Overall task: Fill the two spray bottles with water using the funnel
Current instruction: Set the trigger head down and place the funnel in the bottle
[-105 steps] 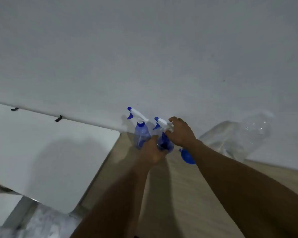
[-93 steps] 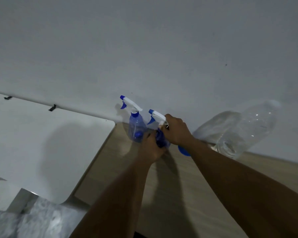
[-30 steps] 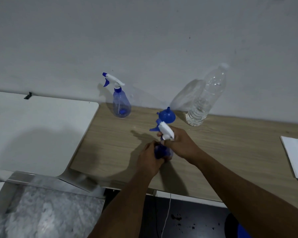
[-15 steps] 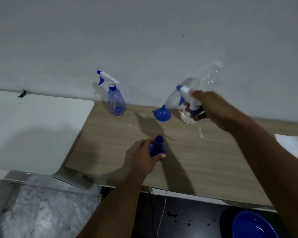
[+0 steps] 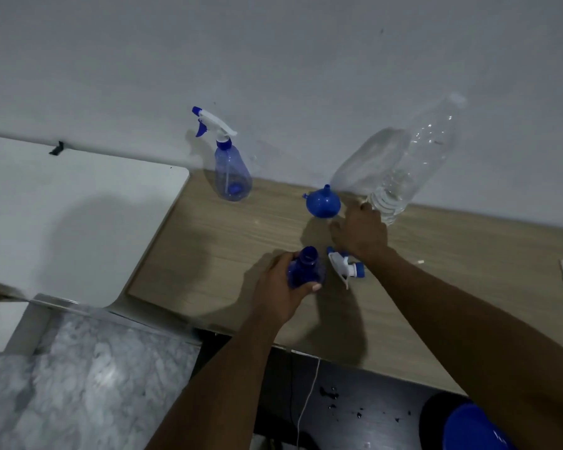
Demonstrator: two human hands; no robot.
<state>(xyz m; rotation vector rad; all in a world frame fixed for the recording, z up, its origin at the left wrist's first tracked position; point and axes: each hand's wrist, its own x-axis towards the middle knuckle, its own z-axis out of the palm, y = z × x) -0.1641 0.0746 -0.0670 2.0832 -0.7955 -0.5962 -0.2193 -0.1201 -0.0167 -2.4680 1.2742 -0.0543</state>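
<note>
Our left hand [image 5: 280, 287] is gripping the uncapped bottle [image 5: 306, 271]; our right hand [image 5: 359, 235] is hovering loose-fingered and empty by the funnel [image 5: 322, 204]. We are filling nothing yet (second bottle [image 5: 231, 177] capped).

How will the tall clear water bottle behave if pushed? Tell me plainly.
The clear water bottle is tall and narrow, so a high push may tip it. Water seems to sit only low down, which probably steadies it and keeps it fairly light. Its thin-looking, round body would likely dent when squeezed and roll if toppled.
</note>
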